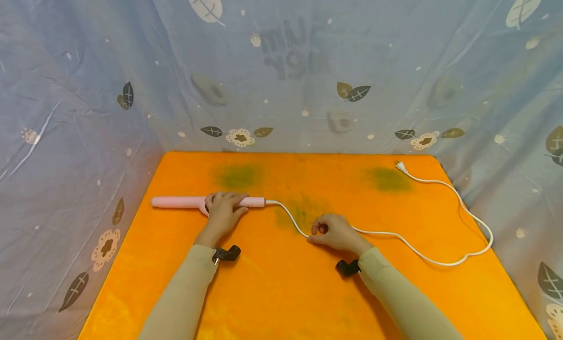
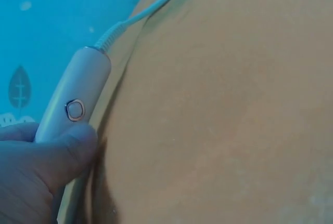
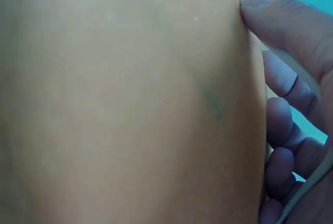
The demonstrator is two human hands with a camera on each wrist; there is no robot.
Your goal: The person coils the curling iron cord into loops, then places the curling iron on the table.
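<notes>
A pink curling iron (image 1: 178, 202) lies along the left part of the table, its barrel pointing left. My left hand (image 1: 223, 210) grips its handle from above; in the left wrist view the thumb lies just below a round button (image 2: 75, 109) on the handle (image 2: 78, 86). From the handle's end runs a white power cord (image 1: 288, 214), which passes through my right hand (image 1: 336, 232). In the right wrist view the cord (image 3: 296, 68) runs between the thumb (image 3: 291, 24) and the curled fingers (image 3: 281, 120). Part of the cord is hidden by that hand.
The cord loops along the right side of the orange-covered table (image 1: 272, 291) and ends in a two-pronged plug (image 1: 400, 167) near the back right corner. Patterned curtains (image 1: 281, 86) hang behind and at both sides. A black wrist camera (image 1: 226, 253) sits on each wrist.
</notes>
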